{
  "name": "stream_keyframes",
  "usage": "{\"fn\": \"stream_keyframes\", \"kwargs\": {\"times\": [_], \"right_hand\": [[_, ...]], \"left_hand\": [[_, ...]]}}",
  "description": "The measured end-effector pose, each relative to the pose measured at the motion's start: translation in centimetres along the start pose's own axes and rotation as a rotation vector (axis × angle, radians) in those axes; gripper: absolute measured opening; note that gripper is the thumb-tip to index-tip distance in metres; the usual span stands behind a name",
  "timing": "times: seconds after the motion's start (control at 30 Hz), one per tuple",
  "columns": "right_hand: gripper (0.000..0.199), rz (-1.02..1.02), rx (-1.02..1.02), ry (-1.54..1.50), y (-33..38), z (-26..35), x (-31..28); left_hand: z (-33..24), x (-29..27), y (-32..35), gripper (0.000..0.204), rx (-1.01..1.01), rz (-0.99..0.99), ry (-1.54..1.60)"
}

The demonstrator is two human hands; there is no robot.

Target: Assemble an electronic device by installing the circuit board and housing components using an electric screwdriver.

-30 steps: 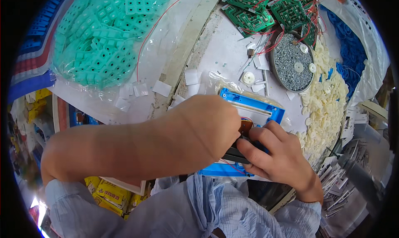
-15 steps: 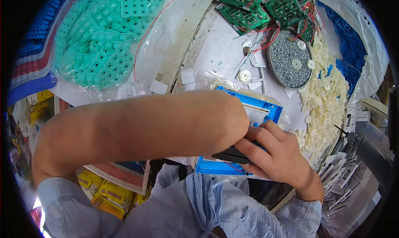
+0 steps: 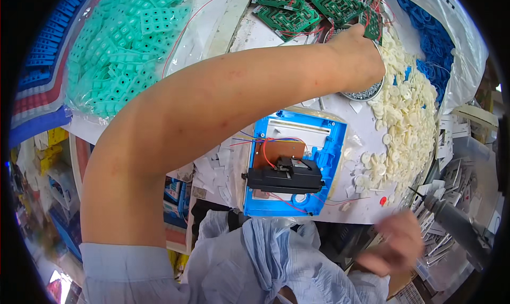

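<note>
My left arm stretches across the table, and my left hand [image 3: 360, 58] is over the round metal bowl [image 3: 380, 83] of small screws [image 3: 364, 94]. Its fingers are hidden behind the back of the hand, so what they hold does not show. At the lower right my right hand [image 3: 396, 243] is smeared by motion, close to a grey electric screwdriver [image 3: 451, 219]. Between the arms lies an open blue plastic casing [image 3: 333, 154]. A black mechanism [image 3: 284, 179] lies across it beside a brown board [image 3: 265, 152], with red and blue wires. Neither hand touches the casing.
Green circuit boards [image 3: 287, 18] with red wires lie at the back. Cream plastic discs [image 3: 406, 118] heap up at the right, before a bag of blue parts [image 3: 435, 44]. Turquoise keypads [image 3: 127, 44] fill a bag at the left. A small red disc [image 3: 383, 201] lies near the front edge.
My left hand has moved from the casing to the screw bowl at the far right. My right hand has left the black mechanism and moved down right toward the screwdriver.
</note>
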State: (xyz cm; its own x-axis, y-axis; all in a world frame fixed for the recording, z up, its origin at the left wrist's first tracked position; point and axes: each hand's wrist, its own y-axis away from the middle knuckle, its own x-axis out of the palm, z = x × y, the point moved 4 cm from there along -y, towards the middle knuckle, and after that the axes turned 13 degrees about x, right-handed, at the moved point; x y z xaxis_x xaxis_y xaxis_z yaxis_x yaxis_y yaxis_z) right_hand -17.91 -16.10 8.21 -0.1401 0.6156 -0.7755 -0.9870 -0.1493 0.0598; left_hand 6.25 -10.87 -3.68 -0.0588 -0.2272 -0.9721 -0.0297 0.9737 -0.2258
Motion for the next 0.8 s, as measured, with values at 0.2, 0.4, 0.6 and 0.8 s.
{"fn": "stream_keyframes", "kwargs": {"times": [0.2,0.4,0.6,0.8], "right_hand": [[0.053,-1.372,-0.075,-0.34,8.5,-3.4,-10.1],[0.056,-0.071,-0.193,-0.916,0.2,-6.6,-7.6],[0.043,-0.12,-0.23,-1.118,-6.8,-0.2,-2.3],[0.032,-0.026,-0.413,-1.32,-9.4,5.5,3.0]], "left_hand": [[0.4,0.5,0.3,0.016,-0.069,-0.017,-0.054],[-0.5,-4.4,1.9,0.02,-0.131,-0.042,0.051],[-7.5,-11.1,12.7,0.009,-0.137,-0.222,0.067],[-13.0,-8.6,18.8,0.015,-0.352,-0.443,0.533]]}}
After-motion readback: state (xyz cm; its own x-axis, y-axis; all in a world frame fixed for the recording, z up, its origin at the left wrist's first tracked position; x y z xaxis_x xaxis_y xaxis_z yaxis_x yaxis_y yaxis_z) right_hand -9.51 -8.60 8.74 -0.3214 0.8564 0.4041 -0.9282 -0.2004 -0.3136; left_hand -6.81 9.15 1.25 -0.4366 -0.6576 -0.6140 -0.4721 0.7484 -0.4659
